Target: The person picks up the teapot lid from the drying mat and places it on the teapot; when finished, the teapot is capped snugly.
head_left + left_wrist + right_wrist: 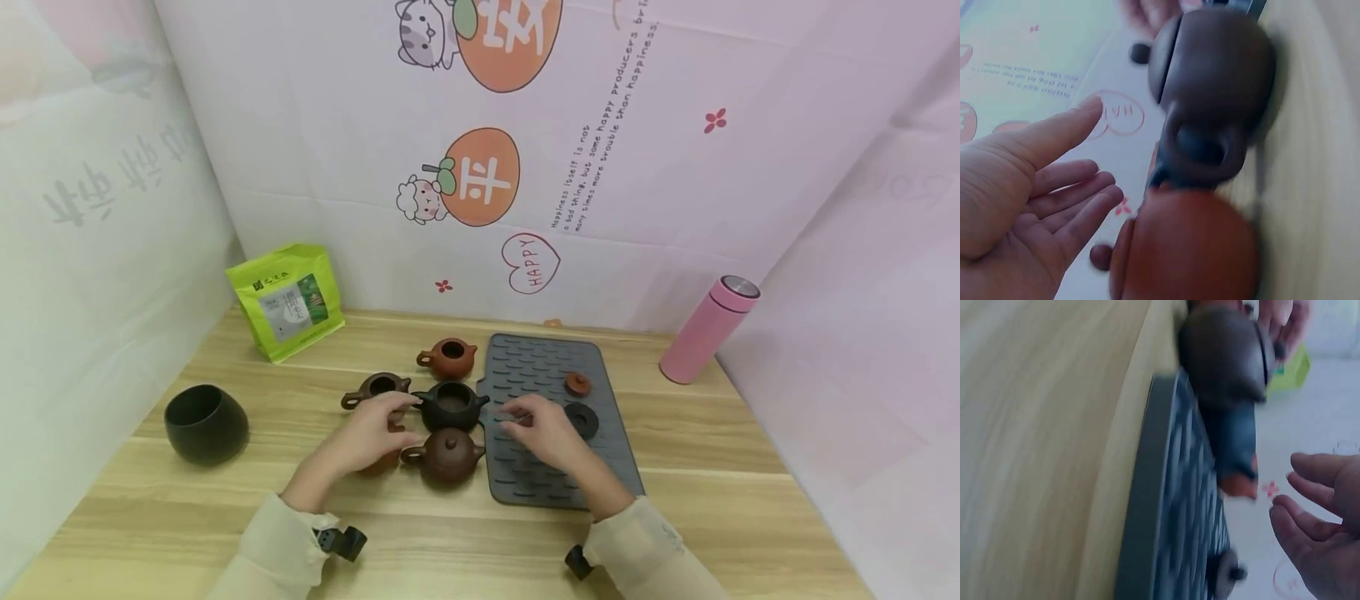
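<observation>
Between my two hands stand a black teapot (450,419) without its lid and, in front of it, a brown lidded teapot (450,467). My left hand (378,429) hovers to their left, fingers loosely bent and holding nothing. It partly hides a reddish lidded teapot (1194,250) below it. Just behind this hand is a dark brown teapot (372,388) with its top uncovered. My right hand (542,425), also holding nothing, hangs over the grey ridged mat (525,483), its fingers pointing toward the black teapot. A black lid (587,422) and an orange-red lid (577,384) lie on the mat.
A lidless orange-red teapot (459,365) stands behind the black one. At the far left are a dark round cup (208,433) and a green tea bag (288,304). A pink flask (705,333) stands at the back right, near the printed cloth wall (637,283).
</observation>
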Demonstrator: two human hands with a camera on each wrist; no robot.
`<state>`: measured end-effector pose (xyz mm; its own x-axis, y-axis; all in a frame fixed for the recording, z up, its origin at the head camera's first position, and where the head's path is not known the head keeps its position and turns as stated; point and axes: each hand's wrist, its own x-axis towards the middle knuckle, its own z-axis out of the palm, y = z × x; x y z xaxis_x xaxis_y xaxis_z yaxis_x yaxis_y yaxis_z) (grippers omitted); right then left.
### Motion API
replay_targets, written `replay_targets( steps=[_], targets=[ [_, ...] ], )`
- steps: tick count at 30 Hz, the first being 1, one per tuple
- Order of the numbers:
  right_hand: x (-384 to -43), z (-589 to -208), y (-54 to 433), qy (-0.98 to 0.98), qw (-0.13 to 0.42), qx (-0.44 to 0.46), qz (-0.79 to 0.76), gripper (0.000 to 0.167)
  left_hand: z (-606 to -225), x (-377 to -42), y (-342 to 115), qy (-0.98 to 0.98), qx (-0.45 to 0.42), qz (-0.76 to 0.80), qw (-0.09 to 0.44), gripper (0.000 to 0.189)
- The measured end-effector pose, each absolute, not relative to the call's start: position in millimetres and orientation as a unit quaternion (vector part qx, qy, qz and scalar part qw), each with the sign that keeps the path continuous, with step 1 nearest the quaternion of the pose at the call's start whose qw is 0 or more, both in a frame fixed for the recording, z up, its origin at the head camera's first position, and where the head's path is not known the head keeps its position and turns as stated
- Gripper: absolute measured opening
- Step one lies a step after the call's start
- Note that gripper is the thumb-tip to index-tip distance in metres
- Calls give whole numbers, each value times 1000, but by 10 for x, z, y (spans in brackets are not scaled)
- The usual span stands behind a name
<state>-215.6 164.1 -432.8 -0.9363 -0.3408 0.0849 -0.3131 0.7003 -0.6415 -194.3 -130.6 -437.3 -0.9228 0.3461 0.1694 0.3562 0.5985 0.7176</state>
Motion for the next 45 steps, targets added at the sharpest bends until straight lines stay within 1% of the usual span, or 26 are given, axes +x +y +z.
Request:
replay_targets(
  steps=[6,10,13,18,22,25,27,29,36,40,45],
  targets=[
    [-2259,-4424,1967,944,-33,-134,-298,23,-4322,-2065,-1538,-897,-177,-403,33,54],
    [-2316,-4492,2110,953,-56,-127,-270,24,-4337,-2158,-1672,-902,-150,-404,33,54],
    [-2354,-4540,2164,955,-63,-130,-258,25,-4370,-2212,-1759,-903,-132,-409,26,57],
    [-2395,-4595,2162,959,-57,-127,-248,23,-4472,-2282,-1885,-911,-111,-397,15,62],
    [-2415,-4594,2109,962,-33,-114,-246,18,-4557,-2333,-1952,-909,-114,-401,10,66],
    [-2421,-4573,2056,962,-7,-106,-251,15,-4601,-2353,-1969,-903,-124,-410,12,65],
    [-2428,-4562,2029,963,2,-107,-248,14,-4616,-2356,-1969,-899,-129,-417,14,60],
    [-2437,-4552,2012,963,2,-112,-245,13,-4627,-2358,-1968,-897,-133,-421,17,57],
    [-2470,-4446,1908,956,-35,-130,-262,11,-4627,-2377,-1943,-896,-123,-426,15,56],
    [-2489,-4260,1725,950,-28,-134,-280,11,-4630,-2388,-1938,-894,-115,-434,9,55],
    [-2525,-4061,1412,941,-13,-175,-290,10,-4645,-2395,-1945,-887,-102,-451,0,56]
  ],
)
